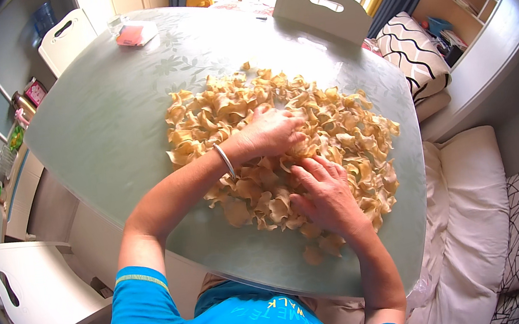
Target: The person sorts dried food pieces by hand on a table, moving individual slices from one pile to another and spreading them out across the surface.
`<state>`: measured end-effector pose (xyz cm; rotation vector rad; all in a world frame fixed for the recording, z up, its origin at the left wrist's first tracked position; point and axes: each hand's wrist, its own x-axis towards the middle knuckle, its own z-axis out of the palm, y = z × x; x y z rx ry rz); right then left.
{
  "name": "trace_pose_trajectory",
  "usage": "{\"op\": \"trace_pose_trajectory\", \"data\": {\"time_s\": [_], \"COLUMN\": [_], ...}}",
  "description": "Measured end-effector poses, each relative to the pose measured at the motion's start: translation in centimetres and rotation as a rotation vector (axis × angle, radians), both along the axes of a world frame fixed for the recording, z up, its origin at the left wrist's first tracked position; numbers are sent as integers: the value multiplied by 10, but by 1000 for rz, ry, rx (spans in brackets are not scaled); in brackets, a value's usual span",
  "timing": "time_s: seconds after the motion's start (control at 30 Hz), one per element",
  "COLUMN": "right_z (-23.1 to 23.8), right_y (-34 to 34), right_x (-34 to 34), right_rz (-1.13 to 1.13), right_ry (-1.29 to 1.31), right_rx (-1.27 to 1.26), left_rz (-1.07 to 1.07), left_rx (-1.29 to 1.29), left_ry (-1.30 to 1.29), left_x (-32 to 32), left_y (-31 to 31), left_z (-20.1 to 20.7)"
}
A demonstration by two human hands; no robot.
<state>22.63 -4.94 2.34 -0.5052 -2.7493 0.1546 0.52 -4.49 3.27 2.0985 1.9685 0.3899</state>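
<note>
A broad pile of thin, curled, tan dried slices (pixel 354 137) is spread over the near right part of the glass-topped table (pixel 99 123). My left hand (pixel 272 131), with a silver bangle on its wrist, reaches into the middle of the pile. Its fingers are bent and slightly apart among the slices, the tips partly hidden. Closer to me, my right hand (pixel 325 196) lies palm down on the pile with its fingers spread. I see no slice gripped in either hand. A few loose slices lie at the near edge, beside my right wrist.
A small pink-and-white packet (pixel 136 33) and a clear glass (pixel 116 25) sit at the table's far left. White chairs stand at the far side (pixel 322 12), far left (pixel 68 42) and near left (pixel 45 285). A cushioned cream sofa (pixel 471 201) runs along the right.
</note>
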Motion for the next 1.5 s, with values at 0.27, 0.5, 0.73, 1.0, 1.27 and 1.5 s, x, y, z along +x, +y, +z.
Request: {"op": "trace_pose_trajectory", "data": {"time_s": [0.27,0.5,0.73,1.0,1.27,1.5], "right_z": [-5,-1,-2,2,8,5], "right_y": [11,17,22,9,1,5], "right_x": [5,12,16,6,1,2], "right_rz": [-75,-165,-230,-135,-85,-76], "right_ry": [-12,-37,-8,68,109,46], "right_rx": [38,62,74,-49,-101,-17], "left_rz": [-97,420,161,-99,-188,65], "left_rx": [369,165,154,279,436,307], "left_ry": [-175,60,-86,-110,-391,37], "left_x": [-9,-49,-34,9,23,-14], "left_y": [-34,-37,-46,-63,-62,-60], "left_z": [-10,-18,-15,-19,-24,-23]}}
